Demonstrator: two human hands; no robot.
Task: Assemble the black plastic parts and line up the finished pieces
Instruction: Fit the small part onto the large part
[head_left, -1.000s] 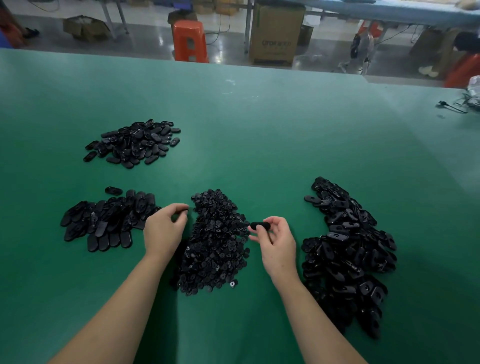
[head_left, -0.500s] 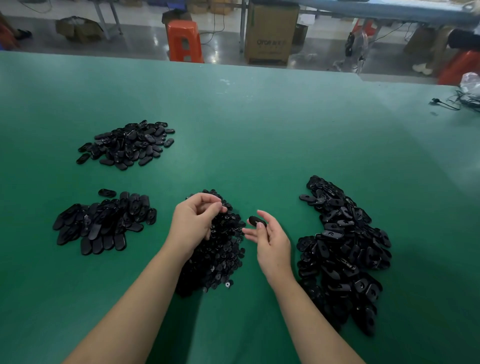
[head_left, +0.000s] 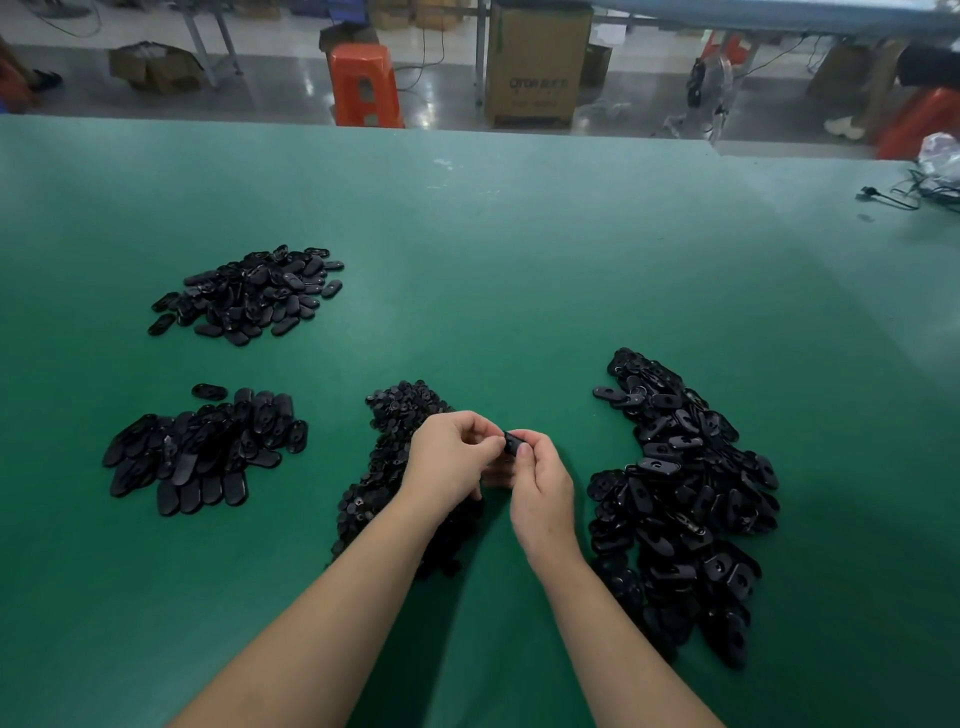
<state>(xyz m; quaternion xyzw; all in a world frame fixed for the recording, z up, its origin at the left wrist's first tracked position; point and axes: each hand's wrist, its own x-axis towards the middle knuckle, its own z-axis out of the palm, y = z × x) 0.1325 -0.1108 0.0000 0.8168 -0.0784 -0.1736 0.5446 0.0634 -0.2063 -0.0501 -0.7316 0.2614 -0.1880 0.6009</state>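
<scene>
Above the middle pile of small black parts (head_left: 395, 467), both hands meet over the green surface (head_left: 519, 260). Right hand (head_left: 543, 486) pinches a black oval piece (head_left: 514, 443) between thumb and curled fingers. Left hand (head_left: 449, 460) has its fingers curled against that same piece; what else it holds cannot be told. Pile of oval shells (head_left: 685, 493) lies just right of the hands. Two more piles sit to the left: near one (head_left: 202, 449), far one (head_left: 249, 293).

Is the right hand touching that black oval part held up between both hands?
Touching. The head view shows the right hand pinching the black oval part between thumb and fingertips, with no gap showing.
</scene>
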